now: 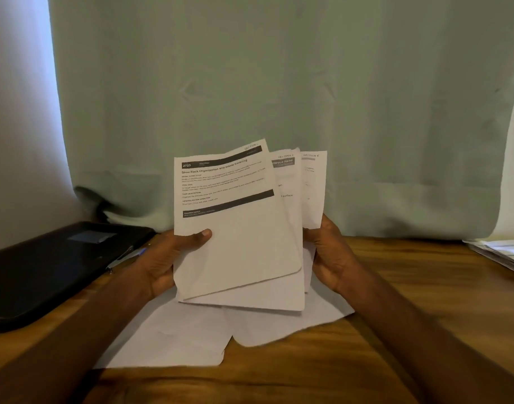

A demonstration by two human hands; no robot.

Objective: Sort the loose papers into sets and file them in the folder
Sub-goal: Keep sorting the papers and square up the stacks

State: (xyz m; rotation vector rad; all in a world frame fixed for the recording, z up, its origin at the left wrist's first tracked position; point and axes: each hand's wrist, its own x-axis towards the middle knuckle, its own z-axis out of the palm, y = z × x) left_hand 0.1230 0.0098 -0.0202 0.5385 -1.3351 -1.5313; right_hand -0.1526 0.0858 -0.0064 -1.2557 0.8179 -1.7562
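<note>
I hold a fanned bunch of printed papers (238, 240) upright above the wooden table (395, 301). My left hand (165, 258) grips the front sheet at its left edge, thumb on its face. My right hand (331, 252) grips the sheets behind at their right edge. The front sheet bears black header bars and text; two more sheets peek out to its right. Blank white sheets (191, 336) lie flat on the table under my hands. A black folder (46, 266) lies closed at the left.
A pen (127, 256) rests by the folder's right edge. Another stack of papers (503, 252) sits at the table's far right edge. A pale green curtain (279, 83) hangs behind the table.
</note>
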